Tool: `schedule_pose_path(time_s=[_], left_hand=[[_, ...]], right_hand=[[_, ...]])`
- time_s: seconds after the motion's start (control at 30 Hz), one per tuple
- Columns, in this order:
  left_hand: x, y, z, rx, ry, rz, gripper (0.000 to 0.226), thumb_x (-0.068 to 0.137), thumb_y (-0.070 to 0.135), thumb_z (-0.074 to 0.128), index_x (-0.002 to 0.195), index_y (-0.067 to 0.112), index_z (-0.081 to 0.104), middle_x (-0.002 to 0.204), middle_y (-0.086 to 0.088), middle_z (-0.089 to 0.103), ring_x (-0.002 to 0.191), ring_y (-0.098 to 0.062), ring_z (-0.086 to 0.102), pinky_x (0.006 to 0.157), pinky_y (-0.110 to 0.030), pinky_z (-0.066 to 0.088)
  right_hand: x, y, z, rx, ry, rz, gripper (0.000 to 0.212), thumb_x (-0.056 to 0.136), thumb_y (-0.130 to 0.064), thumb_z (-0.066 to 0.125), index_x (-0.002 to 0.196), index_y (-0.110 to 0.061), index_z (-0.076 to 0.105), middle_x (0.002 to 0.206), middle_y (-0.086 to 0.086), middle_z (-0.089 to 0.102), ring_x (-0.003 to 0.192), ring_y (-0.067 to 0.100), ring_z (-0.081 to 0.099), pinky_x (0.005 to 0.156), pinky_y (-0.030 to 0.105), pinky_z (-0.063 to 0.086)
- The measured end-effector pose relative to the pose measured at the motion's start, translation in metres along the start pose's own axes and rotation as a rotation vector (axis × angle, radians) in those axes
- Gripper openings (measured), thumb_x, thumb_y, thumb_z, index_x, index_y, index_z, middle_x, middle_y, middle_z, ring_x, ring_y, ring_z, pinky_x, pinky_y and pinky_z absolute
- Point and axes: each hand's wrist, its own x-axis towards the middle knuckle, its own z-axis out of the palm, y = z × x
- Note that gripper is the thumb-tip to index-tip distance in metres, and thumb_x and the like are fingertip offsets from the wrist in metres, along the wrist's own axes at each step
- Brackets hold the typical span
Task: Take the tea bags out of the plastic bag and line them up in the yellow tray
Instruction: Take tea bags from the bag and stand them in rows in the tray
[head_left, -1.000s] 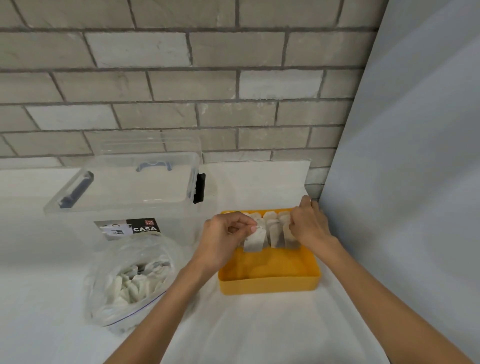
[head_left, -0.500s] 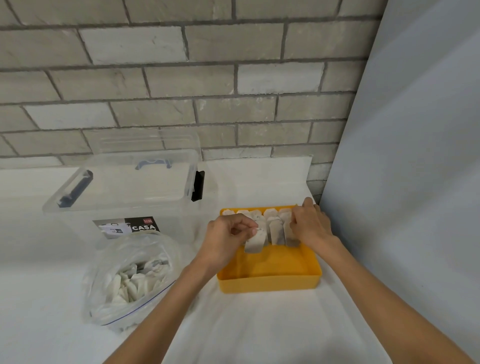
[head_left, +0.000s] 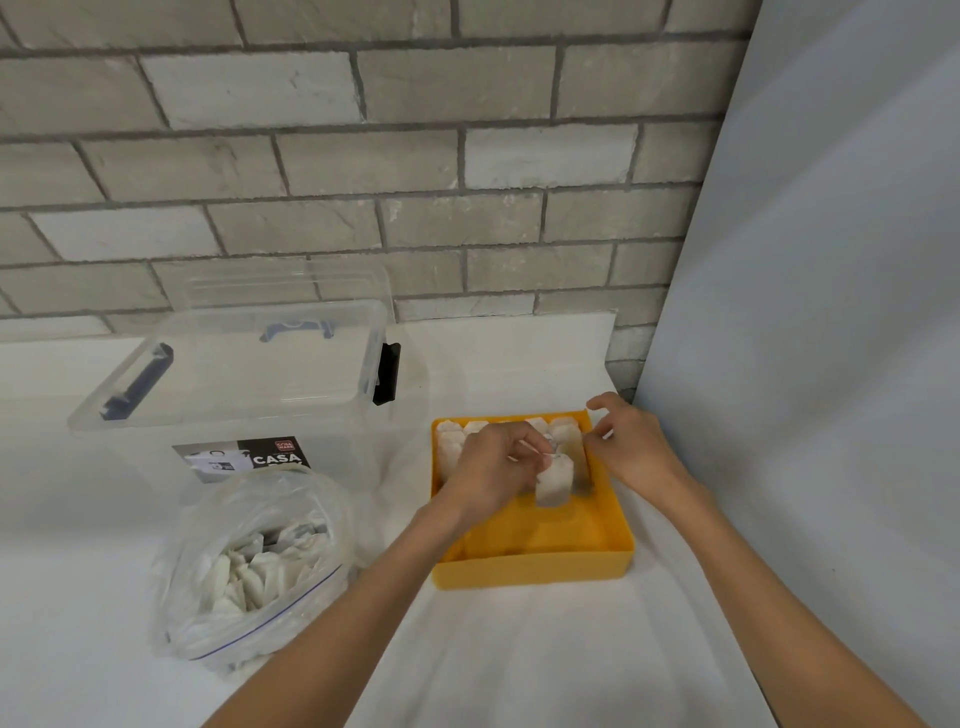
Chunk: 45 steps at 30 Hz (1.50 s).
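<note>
A yellow tray (head_left: 530, 569) sits on the white table near the right wall. Several white tea bags (head_left: 453, 439) stand in rows along its far side. My left hand (head_left: 493, 470) is over the tray, pinching the top of one tea bag (head_left: 553, 480) that stands upright in front of the rows. My right hand (head_left: 631, 449) hovers at the tray's far right corner, fingers curled at the tea bags there; whether it grips one is unclear. A clear plastic bag (head_left: 249, 566) with several more tea bags lies open to the left of the tray.
A clear plastic storage box (head_left: 234, 384) with dark latches and a CASA label stands behind the bag. A brick wall runs along the back. A pale panel (head_left: 805, 364) rises close to the tray's right side.
My left hand has carried its tea bag rightward along the tray. My right hand has lifted its fingers off the row and drawn back to the tray's corner.
</note>
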Motion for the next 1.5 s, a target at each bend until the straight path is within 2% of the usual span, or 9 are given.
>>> schedule_pose_path(time_s=[0.1, 0.33, 0.47, 0.57, 0.77, 0.87, 0.97, 1.23, 1.5], left_hand=[[0.013, 0.0, 0.019, -0.049, -0.047, -0.07, 0.012, 0.086, -0.002, 0.063, 0.083, 0.01, 0.066, 0.072, -0.007, 0.066, 0.052, -0.011, 0.058, 0.05, -0.019, 0.048], [0.037, -0.007, 0.044, -0.131, 0.026, -0.221, 0.032, 0.084, -0.019, 0.046, 0.072, 0.007, 0.063, 0.07, -0.012, 0.06, 0.053, -0.017, 0.051, 0.045, -0.024, 0.045], [0.051, -0.018, 0.057, -0.042, 0.12, -0.176, 0.036, 0.084, -0.01, 0.047, 0.067, 0.016, 0.065, 0.082, -0.015, 0.069, 0.064, -0.025, 0.055, 0.065, -0.038, 0.052], [0.05, -0.022, 0.06, 0.005, 0.163, -0.159, 0.025, 0.085, -0.003, 0.051, 0.077, 0.013, 0.069, 0.082, -0.01, 0.07, 0.075, -0.029, 0.064, 0.076, -0.042, 0.056], [0.055, -0.025, 0.063, 0.089, 0.239, -0.16, 0.014, 0.083, 0.008, 0.066, 0.081, 0.018, 0.056, 0.072, 0.002, 0.056, 0.078, -0.02, 0.06, 0.073, -0.036, 0.054], [0.048, -0.019, 0.054, 0.211, 0.248, -0.093, 0.021, 0.083, 0.021, 0.069, 0.092, 0.021, 0.051, 0.085, 0.003, 0.055, 0.081, -0.015, 0.054, 0.064, -0.025, 0.047], [0.033, -0.004, 0.036, 0.184, 0.23, -0.023, 0.019, 0.085, 0.023, 0.067, 0.099, 0.022, 0.054, 0.091, 0.003, 0.062, 0.084, -0.013, 0.059, 0.069, -0.023, 0.05], [-0.069, 0.039, -0.077, 0.043, 0.111, 0.128, 0.019, 0.084, 0.013, 0.069, 0.1, 0.023, 0.067, 0.084, 0.007, 0.07, 0.068, -0.015, 0.062, 0.066, -0.025, 0.05], [-0.153, -0.022, -0.204, 0.192, 0.287, -0.079, 0.01, 0.085, 0.015, 0.07, 0.092, 0.022, 0.071, 0.083, 0.003, 0.07, 0.069, -0.01, 0.064, 0.066, -0.01, 0.047]], right_hand=[[-0.001, 0.005, 0.001, 0.03, -0.003, 0.036, 0.037, 0.091, -0.007, 0.054, 0.127, -0.013, 0.051, 0.101, 0.007, 0.064, 0.082, 0.015, 0.055, 0.067, 0.018, 0.041], [-0.002, 0.009, 0.003, 0.033, -0.009, 0.023, 0.027, 0.093, -0.007, 0.052, 0.118, -0.013, 0.058, 0.102, 0.009, 0.065, 0.084, 0.015, 0.056, 0.073, 0.021, 0.043], [-0.001, 0.009, 0.003, 0.034, -0.001, 0.019, 0.027, 0.093, -0.006, 0.051, 0.117, -0.012, 0.058, 0.102, 0.01, 0.065, 0.084, 0.016, 0.056, 0.073, 0.02, 0.043], [-0.001, 0.008, 0.004, 0.035, 0.001, 0.029, 0.028, 0.093, -0.005, 0.05, 0.119, -0.012, 0.057, 0.103, 0.011, 0.065, 0.086, 0.016, 0.057, 0.075, 0.02, 0.044], [-0.002, 0.006, 0.002, 0.01, -0.014, 0.04, 0.03, 0.094, -0.005, 0.048, 0.122, -0.014, 0.055, 0.108, 0.01, 0.063, 0.087, 0.016, 0.056, 0.076, 0.021, 0.045], [-0.005, 0.004, -0.001, -0.047, -0.007, 0.019, 0.03, 0.094, -0.009, 0.05, 0.122, -0.016, 0.055, 0.11, 0.009, 0.064, 0.09, 0.019, 0.059, 0.077, 0.028, 0.051], [-0.01, -0.004, -0.007, -0.107, 0.025, -0.021, 0.029, 0.093, -0.012, 0.052, 0.121, -0.017, 0.056, 0.11, 0.008, 0.065, 0.094, 0.022, 0.061, 0.081, 0.037, 0.054], [-0.032, -0.071, -0.001, -0.109, 0.031, -0.242, 0.021, 0.089, -0.014, 0.057, 0.107, -0.02, 0.067, 0.106, 0.001, 0.069, 0.089, 0.014, 0.062, 0.082, 0.029, 0.051], [-0.074, -0.18, 0.07, -0.003, -0.169, -0.493, 0.021, 0.089, -0.013, 0.055, 0.102, -0.019, 0.069, 0.095, -0.002, 0.067, 0.074, 0.006, 0.055, 0.068, 0.013, 0.041]])
